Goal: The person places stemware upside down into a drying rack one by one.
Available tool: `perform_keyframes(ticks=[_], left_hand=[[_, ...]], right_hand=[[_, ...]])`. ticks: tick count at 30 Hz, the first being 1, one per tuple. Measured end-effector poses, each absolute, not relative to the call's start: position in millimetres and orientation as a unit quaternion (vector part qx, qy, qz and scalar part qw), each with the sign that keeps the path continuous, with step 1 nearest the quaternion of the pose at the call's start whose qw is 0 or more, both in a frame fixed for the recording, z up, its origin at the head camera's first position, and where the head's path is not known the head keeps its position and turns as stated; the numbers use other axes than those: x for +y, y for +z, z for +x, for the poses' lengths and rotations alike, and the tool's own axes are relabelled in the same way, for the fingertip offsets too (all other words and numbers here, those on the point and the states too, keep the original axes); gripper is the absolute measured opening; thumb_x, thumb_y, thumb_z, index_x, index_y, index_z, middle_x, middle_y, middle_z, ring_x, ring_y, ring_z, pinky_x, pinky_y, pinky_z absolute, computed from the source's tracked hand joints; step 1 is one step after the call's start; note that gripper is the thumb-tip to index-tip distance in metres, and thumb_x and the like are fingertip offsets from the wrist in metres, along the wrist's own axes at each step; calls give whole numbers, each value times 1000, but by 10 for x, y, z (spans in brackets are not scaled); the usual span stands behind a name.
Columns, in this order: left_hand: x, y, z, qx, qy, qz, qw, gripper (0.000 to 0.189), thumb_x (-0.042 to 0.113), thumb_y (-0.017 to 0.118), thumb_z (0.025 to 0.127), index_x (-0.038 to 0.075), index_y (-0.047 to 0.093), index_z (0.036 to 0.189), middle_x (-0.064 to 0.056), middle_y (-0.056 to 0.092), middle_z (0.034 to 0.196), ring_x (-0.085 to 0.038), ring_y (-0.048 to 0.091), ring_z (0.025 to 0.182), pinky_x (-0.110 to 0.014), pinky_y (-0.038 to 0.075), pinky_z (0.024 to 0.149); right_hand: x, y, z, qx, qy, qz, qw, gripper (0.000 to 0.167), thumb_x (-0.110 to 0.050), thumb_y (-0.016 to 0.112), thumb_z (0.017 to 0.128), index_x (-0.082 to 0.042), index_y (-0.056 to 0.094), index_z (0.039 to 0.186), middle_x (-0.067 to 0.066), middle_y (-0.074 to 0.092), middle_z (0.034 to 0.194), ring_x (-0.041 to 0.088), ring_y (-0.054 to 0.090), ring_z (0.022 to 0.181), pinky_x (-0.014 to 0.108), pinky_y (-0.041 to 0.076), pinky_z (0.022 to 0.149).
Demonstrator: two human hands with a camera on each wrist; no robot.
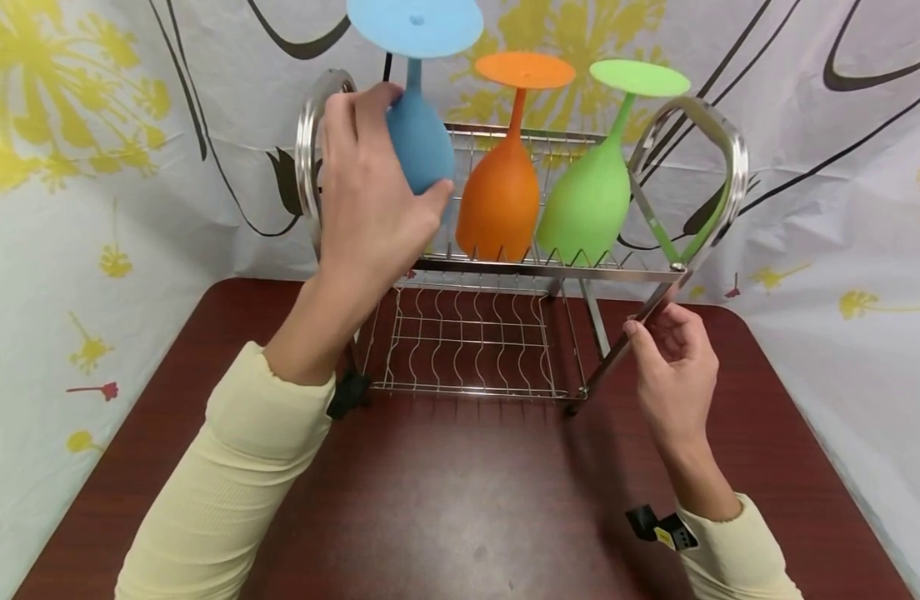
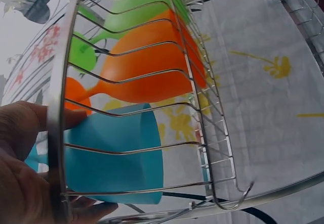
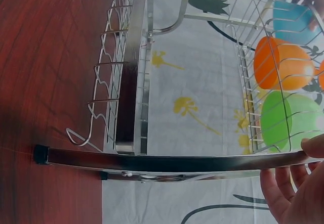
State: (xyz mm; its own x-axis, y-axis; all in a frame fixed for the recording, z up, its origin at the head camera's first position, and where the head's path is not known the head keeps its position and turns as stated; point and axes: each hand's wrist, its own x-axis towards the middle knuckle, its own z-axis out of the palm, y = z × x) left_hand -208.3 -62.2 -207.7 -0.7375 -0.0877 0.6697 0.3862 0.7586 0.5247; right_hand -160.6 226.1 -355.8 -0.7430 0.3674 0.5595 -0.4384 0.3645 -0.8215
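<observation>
My left hand (image 1: 370,175) grips a blue goblet (image 1: 422,146) by its bowl, thumb on one side and fingers on the other. The goblet is upside down, base up, at the left of the upper shelf of a metal dish rack (image 1: 490,268). In the left wrist view the blue bowl (image 2: 116,155) shows behind the shelf wires. Beside it, an orange goblet (image 1: 500,200) and a green goblet (image 1: 589,200) stand inverted on that shelf, the green one leaning right. My right hand (image 1: 677,367) pinches the rack's right front leg (image 1: 617,350) between thumb and fingers.
The rack's lower wire shelf (image 1: 471,337) holds nothing. It stands toward the back of a dark red wooden table (image 1: 460,483). A patterned sheet (image 1: 842,183) hangs close behind the rack. Curved metal side frames (image 1: 733,167) rise at both ends of the upper shelf.
</observation>
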Motion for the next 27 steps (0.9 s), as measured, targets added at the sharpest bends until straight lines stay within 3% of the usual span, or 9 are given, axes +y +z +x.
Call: perform_keyframes(ticks=[10, 27], left_hand=[[-571, -2060, -2173, -891, -320, -61, 315, 69, 27, 75, 81, 7, 43, 139, -16, 39, 136, -27, 41, 129, -34, 39, 110], [-575, -2019, -2261, -933, -295, -49, 200, 79, 24, 79, 79, 1, 38, 142, -19, 44, 136, -35, 55, 115, -41, 48, 101]], right_hand=[[2285, -3571, -1588, -746, 558, 16, 364, 25, -3, 68, 88, -3, 63, 112, 2, 68, 95, 11, 64, 87, 16, 52, 76], [2288, -3569, -1578, -755, 548, 17, 358, 27, -4, 68, 89, -4, 63, 116, 0, 68, 97, 10, 65, 90, 16, 52, 78]])
